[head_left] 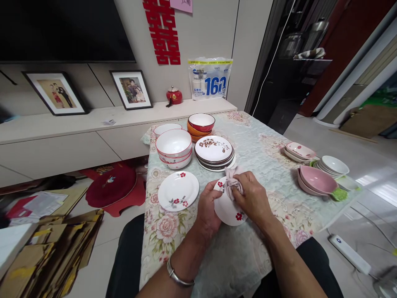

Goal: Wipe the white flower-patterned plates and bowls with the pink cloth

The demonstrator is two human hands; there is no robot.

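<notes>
Plate (228, 212), white with red flowers, is held above the near part of the table (235, 256), between the person's hands. On the left, a second plate (178, 188) lies flat, just beside the left hand (206, 209). That hand grips the held plate's left rim, thumb on the upper face. The plate is round, so no long axis stands out; its face is turned up toward the person. To its right, the right hand (253, 196) bunches a cloth (231, 178) against the upper right face; whether its fingers also touch the rim is unclear.
</notes>
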